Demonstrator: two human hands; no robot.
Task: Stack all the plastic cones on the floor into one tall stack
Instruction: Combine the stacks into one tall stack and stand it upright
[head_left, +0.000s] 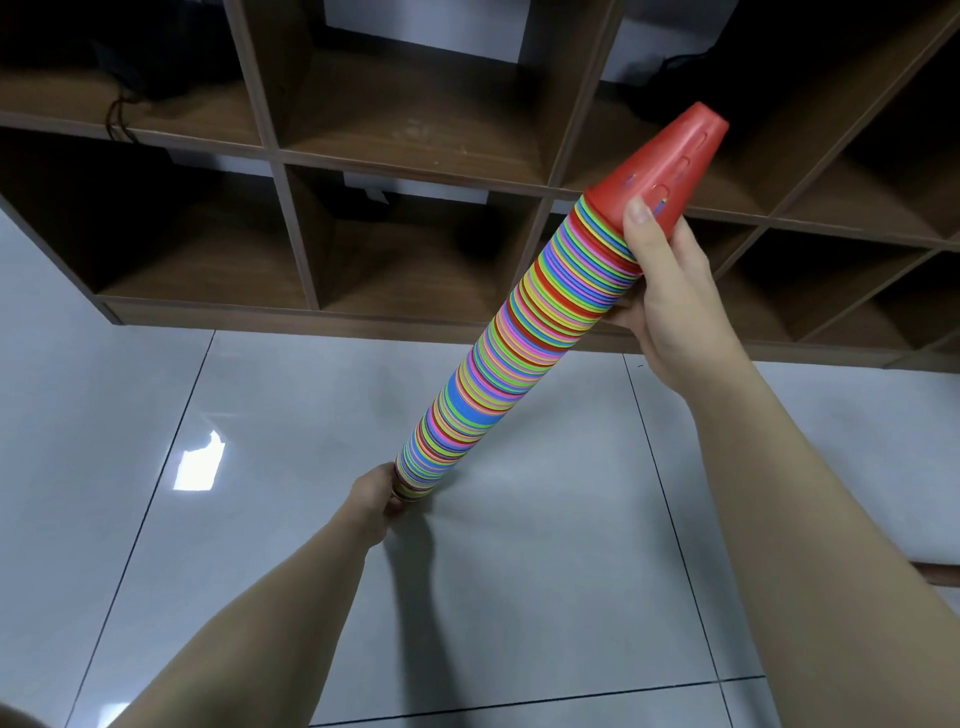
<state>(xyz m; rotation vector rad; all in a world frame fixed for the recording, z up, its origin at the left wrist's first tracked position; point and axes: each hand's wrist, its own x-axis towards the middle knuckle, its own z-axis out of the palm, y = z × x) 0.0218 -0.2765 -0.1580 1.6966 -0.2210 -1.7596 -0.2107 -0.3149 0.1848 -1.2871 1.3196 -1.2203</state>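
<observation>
Cone stack: one long multicoloured column, red cone on top, leaning up and right above the tiled floor, before the wooden cubby shelf. Right hand grips the upper part, thumb on the red cone. Left hand holds the base; its finger position is hidden. No loose cones visible. Judgement: bring the column upright slowly, base planted first, with the top steadied.

Tall tilted stack of coloured cones, red cone on top, right hand gripping its upper part, left hand holding its base, grey tiled floor, brown cubby shelf behind.
</observation>
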